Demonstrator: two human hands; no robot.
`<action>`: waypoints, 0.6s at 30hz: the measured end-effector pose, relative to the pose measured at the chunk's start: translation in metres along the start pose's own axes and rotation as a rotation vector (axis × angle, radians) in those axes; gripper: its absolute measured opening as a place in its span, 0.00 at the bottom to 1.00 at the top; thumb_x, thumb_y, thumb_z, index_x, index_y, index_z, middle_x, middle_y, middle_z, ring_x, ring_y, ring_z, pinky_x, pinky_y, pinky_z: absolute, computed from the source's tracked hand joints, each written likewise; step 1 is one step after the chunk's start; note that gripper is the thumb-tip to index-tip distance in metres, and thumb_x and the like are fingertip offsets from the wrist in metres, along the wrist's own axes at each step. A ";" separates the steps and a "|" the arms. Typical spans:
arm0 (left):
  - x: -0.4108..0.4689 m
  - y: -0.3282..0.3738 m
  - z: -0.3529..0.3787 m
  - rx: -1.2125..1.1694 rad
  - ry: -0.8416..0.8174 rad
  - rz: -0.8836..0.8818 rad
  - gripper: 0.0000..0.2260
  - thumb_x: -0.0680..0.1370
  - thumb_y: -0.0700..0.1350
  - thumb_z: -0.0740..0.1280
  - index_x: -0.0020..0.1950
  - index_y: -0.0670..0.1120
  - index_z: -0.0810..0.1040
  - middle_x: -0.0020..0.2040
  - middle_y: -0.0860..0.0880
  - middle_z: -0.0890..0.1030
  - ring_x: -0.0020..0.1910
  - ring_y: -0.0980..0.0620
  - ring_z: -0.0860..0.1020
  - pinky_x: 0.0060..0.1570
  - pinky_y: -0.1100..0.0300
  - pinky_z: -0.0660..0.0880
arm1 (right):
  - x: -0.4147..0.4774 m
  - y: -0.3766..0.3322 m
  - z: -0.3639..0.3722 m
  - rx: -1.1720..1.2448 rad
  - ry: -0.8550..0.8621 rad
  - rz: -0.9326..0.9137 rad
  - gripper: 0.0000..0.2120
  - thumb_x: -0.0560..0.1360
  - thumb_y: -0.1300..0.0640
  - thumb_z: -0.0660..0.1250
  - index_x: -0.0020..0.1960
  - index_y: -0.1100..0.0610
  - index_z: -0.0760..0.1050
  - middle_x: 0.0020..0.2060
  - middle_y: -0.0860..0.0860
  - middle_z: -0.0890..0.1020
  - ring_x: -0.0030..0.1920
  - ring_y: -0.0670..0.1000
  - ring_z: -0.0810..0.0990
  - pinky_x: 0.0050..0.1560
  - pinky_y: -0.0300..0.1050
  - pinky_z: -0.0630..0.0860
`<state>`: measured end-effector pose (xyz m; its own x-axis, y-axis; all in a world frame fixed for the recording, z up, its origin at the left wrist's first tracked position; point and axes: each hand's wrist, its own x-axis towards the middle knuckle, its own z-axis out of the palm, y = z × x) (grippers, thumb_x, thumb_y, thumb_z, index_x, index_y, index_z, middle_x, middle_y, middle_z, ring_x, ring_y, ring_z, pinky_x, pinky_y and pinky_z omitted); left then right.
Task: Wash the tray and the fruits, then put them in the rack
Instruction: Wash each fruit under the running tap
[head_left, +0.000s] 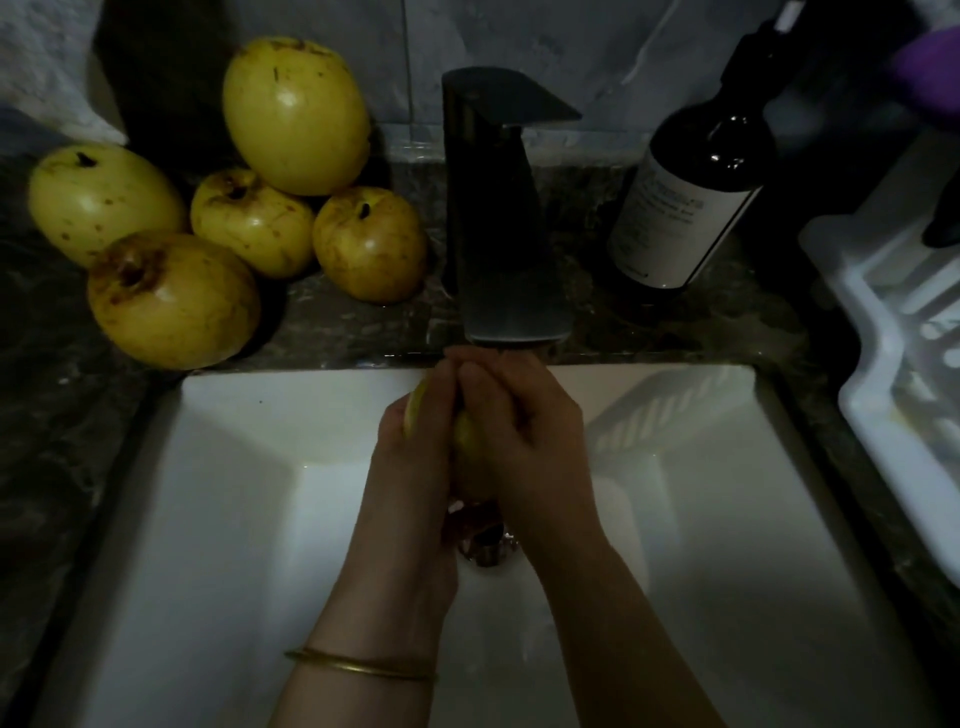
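Note:
Over the white sink (234, 467), under the spout of the dark tap (498, 218), both my hands wrap one yellow fruit (467, 447). My left hand (415, 457) grips its left side and my right hand (530, 431) grips its right side and top, so only a strip of the fruit shows between them. Several more yellow fruits (171, 301) with brown spots lie piled on the dark counter at the back left. A white rack (904, 364) stands on the right. I see no tray.
A dark bottle with a white label (691, 208) stands right of the tap, by the rack. The sink drain (483, 545) lies just below my hands. A purple object (930, 67) shows at the top right. Dark stone counter (363, 327) surrounds the sink.

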<state>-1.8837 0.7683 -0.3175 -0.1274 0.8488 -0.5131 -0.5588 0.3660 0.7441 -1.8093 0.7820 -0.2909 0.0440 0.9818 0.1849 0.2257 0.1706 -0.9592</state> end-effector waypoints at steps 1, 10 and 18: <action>0.001 0.000 0.001 0.003 -0.002 0.018 0.09 0.81 0.51 0.57 0.56 0.54 0.74 0.41 0.60 0.83 0.53 0.52 0.79 0.30 0.70 0.75 | 0.000 0.002 0.000 -0.077 0.004 -0.106 0.16 0.75 0.48 0.60 0.54 0.53 0.81 0.50 0.46 0.81 0.50 0.42 0.79 0.54 0.37 0.75; -0.011 0.009 0.009 0.141 -0.029 0.126 0.25 0.66 0.65 0.64 0.60 0.58 0.73 0.54 0.53 0.80 0.49 0.53 0.80 0.30 0.60 0.77 | 0.004 0.000 -0.003 0.081 -0.011 0.203 0.07 0.79 0.52 0.62 0.53 0.51 0.78 0.48 0.50 0.81 0.49 0.47 0.79 0.50 0.42 0.77; -0.009 0.011 0.013 0.000 0.016 -0.067 0.28 0.67 0.70 0.66 0.62 0.58 0.74 0.60 0.48 0.78 0.55 0.46 0.78 0.35 0.54 0.78 | 0.008 -0.005 -0.012 0.078 -0.196 0.278 0.04 0.77 0.49 0.64 0.51 0.43 0.76 0.48 0.42 0.78 0.50 0.46 0.77 0.51 0.45 0.76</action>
<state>-1.8779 0.7695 -0.2995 -0.1025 0.8162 -0.5687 -0.5664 0.4221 0.7078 -1.7984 0.7880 -0.2817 -0.0962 0.9878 -0.1228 0.1559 -0.1069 -0.9820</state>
